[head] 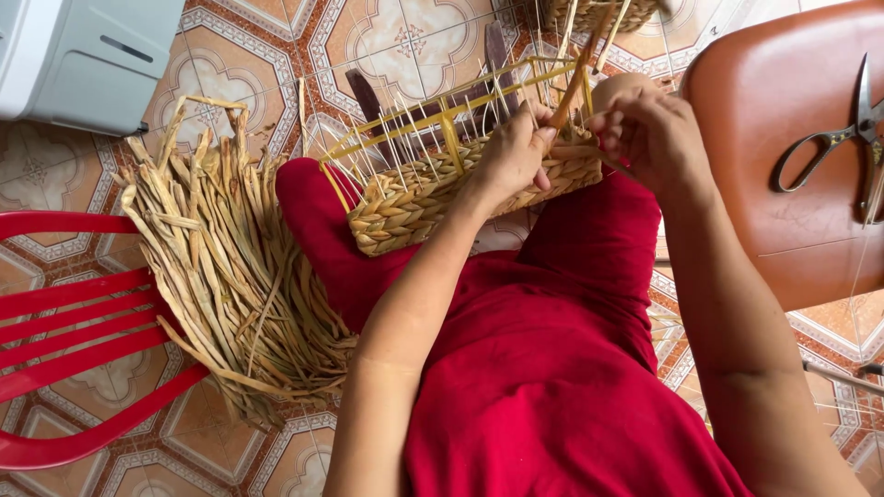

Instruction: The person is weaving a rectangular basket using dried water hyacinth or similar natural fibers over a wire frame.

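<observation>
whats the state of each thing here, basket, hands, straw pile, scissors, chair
woven basket: part woven, frame wires bare above, resting on the lap
left hand: pressed on the basket rim
right hand: pinching a straw strand
straw bundle: loose, heaped on the floor
scissors: closed, lying on the brown seat
red chair: unoccupied

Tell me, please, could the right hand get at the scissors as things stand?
Probably yes: the scissors lie uncovered on the brown seat beside the right hand, though that hand is busy with a strand.
</observation>
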